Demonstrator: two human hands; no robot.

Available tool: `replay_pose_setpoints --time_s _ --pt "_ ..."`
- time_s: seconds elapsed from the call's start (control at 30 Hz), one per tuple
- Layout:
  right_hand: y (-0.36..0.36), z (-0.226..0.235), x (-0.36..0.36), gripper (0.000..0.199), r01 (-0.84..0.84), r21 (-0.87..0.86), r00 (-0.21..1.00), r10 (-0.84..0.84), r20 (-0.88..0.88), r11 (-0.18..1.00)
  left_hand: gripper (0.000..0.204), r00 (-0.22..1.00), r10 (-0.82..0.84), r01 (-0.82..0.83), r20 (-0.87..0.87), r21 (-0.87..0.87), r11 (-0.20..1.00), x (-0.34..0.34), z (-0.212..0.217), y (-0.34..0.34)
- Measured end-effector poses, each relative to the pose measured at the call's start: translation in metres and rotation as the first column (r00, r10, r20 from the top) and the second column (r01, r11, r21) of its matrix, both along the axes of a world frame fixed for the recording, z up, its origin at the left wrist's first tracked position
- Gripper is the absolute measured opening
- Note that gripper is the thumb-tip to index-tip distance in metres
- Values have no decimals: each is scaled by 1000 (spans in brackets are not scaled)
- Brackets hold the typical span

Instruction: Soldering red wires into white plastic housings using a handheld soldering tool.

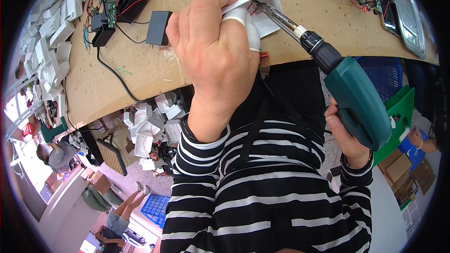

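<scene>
Left hand: I see my left hand at upper centre of the frame, fingers curled shut around a white plastic housing, one finger in a white finger cot. The grip looks meant to pin the part flat so it cannot turn.

White plastic housing: it sits at the top centre, resting on the cardboard-covered bench, open side toward me, partly hidden under my fingers.

Right hand: my right hand at the right of the frame is wrapped closed round the grip of a green electric screwdriver. Whether a finger is on the trigger I cannot tell.

Screwdriver angle: the body tilts up and left, its metal bit reaching into the housing just beside my left fingertips; I judge the slant keeps the bit in line with a screw inside.

Bench, upper left: black box-shaped parts, small circuit boards with red and black wires, and a row of white casings lie within easy reach.

Below the bench, centre left: a heap of more white casings.

Far right: another person's hand near green and blue crates, well apart from mine.
</scene>
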State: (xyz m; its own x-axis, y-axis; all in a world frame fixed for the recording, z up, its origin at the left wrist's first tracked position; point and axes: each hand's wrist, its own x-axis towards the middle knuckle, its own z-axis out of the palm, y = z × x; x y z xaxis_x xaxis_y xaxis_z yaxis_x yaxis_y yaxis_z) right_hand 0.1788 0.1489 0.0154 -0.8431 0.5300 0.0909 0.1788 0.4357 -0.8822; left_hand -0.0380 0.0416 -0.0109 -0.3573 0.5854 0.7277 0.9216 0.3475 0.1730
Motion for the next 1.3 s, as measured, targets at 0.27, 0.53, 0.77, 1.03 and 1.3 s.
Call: replay_pose_setpoints --time_s 0.27,0.53,0.77,1.03,1.3 --pt "-2 -1 1 16 15 -25 1000 -15 20 1000 12 1000 6 -6 6 -5 1000 1 0 0" --pt "-3 -1 0 17 7 -69 998 -11 -55 998 7 1000 1 0 -17 67 998 0 -4 4" --pt "-6 -1 3 17 35 -145 999 -39 -29 989 8 1000 1 1 -18 71 997 0 -5 5" --pt "-4 -1 0 16 3 -143 998 -11 -57 990 9 1000 0 2 -17 81 997 1 -5 6" --pt "-4 -2 -2 14 33 -162 998 -41 -48 986 10 1000 -4 6 -19 86 996 1 -6 6"
